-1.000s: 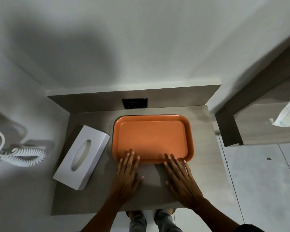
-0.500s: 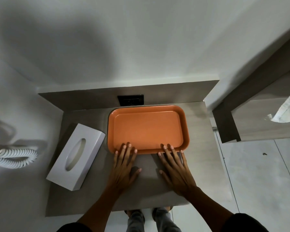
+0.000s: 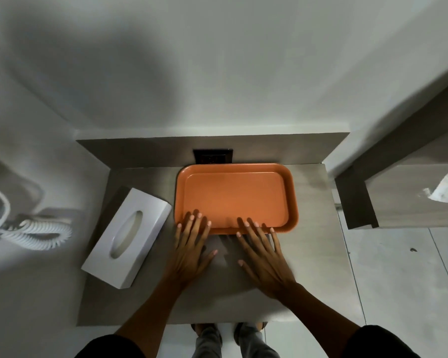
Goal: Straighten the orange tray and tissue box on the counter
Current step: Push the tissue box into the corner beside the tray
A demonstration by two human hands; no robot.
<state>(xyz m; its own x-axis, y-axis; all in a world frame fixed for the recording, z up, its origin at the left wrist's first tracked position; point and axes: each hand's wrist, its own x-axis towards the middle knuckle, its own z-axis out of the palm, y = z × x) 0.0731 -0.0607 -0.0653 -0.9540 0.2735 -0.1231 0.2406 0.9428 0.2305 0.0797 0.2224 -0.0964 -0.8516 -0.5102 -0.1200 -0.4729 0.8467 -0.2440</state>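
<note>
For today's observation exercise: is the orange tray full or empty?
Empty. The orange tray shows only its bare floor; only fingers of both hands overlap its near rim.

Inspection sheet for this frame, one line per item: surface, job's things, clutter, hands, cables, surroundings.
Surface: grey counter, wood-grain.
Job's things: orange tray square against the back panel, empty; tissue box lies skewed, left of the tray.
Clutter: nothing seen.
Hands: left hand and right hand flat, open, fingertips on the tray's near rim.
Cables: white coiled cord left of the counter.
Surroundings: dark wall socket behind the tray; tiled floor right.
</note>
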